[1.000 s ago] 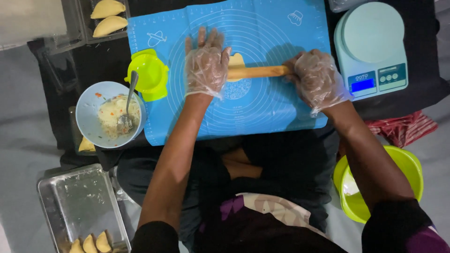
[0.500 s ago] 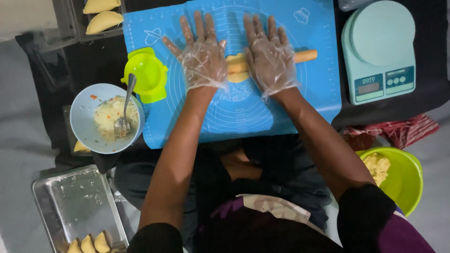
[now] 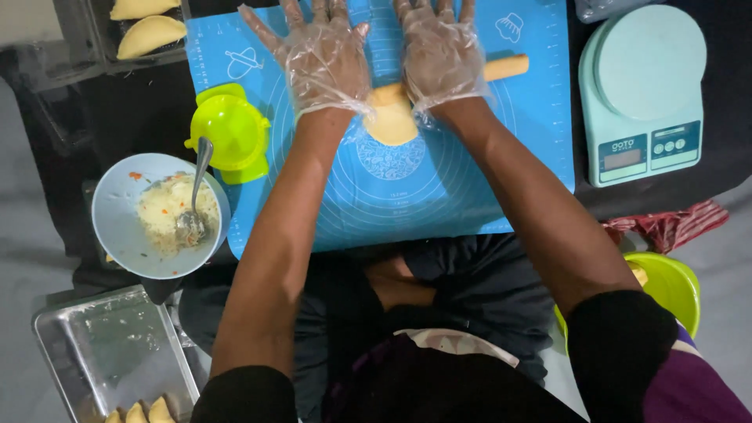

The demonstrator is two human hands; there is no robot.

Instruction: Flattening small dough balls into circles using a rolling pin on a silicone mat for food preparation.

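Both hands wear clear plastic gloves and lie flat, fingers spread, on a wooden rolling pin (image 3: pixel 506 67) across the blue silicone mat (image 3: pixel 439 188). My left hand (image 3: pixel 325 55) presses the pin's left part, which it hides. My right hand (image 3: pixel 439 48) covers the middle, and only the pin's right end sticks out. A flattened round of yellow dough (image 3: pixel 392 117) lies on the mat under the pin, just below my wrists.
A green dumpling press (image 3: pixel 227 133) sits at the mat's left edge. A pale blue bowl (image 3: pixel 117 227) holds filling and a spoon (image 3: pixel 196 196). A kitchen scale (image 3: pixel 642 94) stands right. Folded pastries lie on trays at top left (image 3: pixel 149 33) and bottom left (image 3: pixel 141 411). A green bowl (image 3: pixel 674 290) sits lower right.
My hands have come from the pin's ends to its middle and pushed it away from me across the dough. The dough shows wider and flatter below my wrists.
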